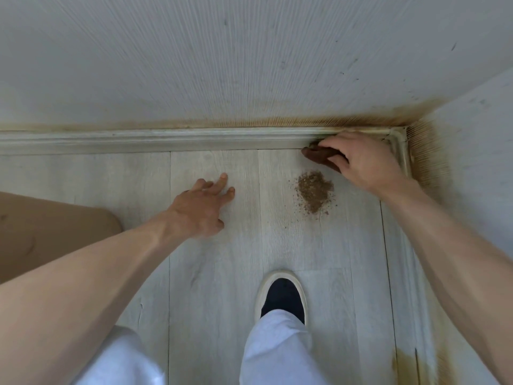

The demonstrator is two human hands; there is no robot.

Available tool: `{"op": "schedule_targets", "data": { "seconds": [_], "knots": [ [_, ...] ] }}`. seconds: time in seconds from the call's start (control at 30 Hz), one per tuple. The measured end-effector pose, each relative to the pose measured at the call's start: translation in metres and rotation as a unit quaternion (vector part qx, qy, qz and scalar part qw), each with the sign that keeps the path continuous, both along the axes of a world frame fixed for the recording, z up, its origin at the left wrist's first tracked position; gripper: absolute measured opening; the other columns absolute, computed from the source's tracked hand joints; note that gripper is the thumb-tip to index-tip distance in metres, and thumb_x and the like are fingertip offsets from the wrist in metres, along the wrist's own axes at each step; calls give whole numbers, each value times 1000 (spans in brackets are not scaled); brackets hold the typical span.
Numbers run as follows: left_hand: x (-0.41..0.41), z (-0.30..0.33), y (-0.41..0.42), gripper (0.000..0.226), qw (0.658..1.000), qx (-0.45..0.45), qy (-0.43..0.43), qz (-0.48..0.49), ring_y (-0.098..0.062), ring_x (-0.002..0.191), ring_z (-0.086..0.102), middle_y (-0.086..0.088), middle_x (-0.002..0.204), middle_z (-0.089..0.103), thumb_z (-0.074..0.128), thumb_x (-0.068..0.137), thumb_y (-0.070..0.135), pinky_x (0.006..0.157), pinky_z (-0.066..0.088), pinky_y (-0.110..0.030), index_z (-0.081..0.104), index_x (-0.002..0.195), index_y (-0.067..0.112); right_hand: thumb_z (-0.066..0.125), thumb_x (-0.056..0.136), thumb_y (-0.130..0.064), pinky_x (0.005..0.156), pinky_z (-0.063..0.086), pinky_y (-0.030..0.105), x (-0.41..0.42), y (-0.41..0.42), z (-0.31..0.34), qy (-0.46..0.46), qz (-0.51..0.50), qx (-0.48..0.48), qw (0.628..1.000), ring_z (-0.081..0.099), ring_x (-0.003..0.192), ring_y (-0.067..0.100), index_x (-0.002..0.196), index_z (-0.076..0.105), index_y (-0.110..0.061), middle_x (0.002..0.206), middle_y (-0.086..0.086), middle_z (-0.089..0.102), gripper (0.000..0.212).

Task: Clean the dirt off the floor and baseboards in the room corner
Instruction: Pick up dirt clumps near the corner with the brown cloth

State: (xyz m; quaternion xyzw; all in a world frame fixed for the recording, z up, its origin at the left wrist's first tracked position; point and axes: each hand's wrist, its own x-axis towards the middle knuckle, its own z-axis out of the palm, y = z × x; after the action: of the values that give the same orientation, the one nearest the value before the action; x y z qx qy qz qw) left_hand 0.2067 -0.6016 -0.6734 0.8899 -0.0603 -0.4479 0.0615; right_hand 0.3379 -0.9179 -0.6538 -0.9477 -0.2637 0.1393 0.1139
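A small heap of brown dirt (pixel 315 192) lies on the pale plank floor (pixel 213 273) near the room corner. My right hand (pixel 361 159) grips a dark brown cloth (pixel 316 156) and presses it against the foot of the back baseboard (pixel 166 141), just left of the corner. Brown staining runs along the wall above that baseboard and up the corner. The right-side baseboard (pixel 404 157) meets it behind my hand. My left hand (pixel 202 209) rests on the floor with fingers spread, left of the dirt heap, holding nothing.
A tan, flat object (pixel 47 226) lies on the floor at the left edge. My dark shoe with a white sole (pixel 281 297) stands on the floor below the dirt. A yellowish stain (pixel 405 365) marks the floor at the lower right.
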Motion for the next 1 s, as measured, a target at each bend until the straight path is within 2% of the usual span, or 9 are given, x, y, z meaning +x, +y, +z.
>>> {"op": "schedule_targets", "data": {
  "seconds": [0.27,0.43,0.57,0.77,0.87,1.0],
  "knots": [
    [1,3,-2,82,1000,5,-1,-4,-18,156,1,14,168,-23,55,102,35,121,28,-37,1,164,37,61,95,1,94,51,45,-37,14,-34,41,-87,81,992,60,112,27,130,68,-23,127,-1,67,43],
    [1,3,-2,82,1000,4,-2,1,-18,156,1,15,168,-22,55,102,35,121,28,-37,1,164,38,60,96,4,99,49,48,-50,2,-33,98,-39,83,991,60,114,25,130,67,-23,131,-3,66,44],
    [0,3,-3,81,1000,4,-9,0,-18,156,1,15,168,-22,55,101,34,121,31,-38,2,164,37,59,95,5,105,49,47,-38,-4,-19,81,-58,97,990,60,121,23,130,67,-24,132,-3,67,46],
    [0,4,-2,82,1000,1,-8,1,-17,156,1,15,168,-23,55,102,34,120,30,-38,2,164,38,55,95,5,98,53,50,-12,40,-18,50,-16,73,996,62,117,25,129,67,-25,130,-2,67,47],
    [-1,3,-1,82,1000,3,-8,1,-17,156,1,15,168,-23,55,101,34,120,32,-38,2,163,38,53,94,5,94,51,47,-23,65,-28,55,-14,51,997,58,111,27,128,68,-26,129,-1,66,49],
    [0,2,-1,82,1000,1,-9,-3,-17,156,1,15,168,-23,55,101,34,120,31,-37,1,164,38,53,93,8,96,50,47,-40,54,-30,85,20,39,995,57,110,26,125,70,-23,130,0,67,48]
  ]
}}
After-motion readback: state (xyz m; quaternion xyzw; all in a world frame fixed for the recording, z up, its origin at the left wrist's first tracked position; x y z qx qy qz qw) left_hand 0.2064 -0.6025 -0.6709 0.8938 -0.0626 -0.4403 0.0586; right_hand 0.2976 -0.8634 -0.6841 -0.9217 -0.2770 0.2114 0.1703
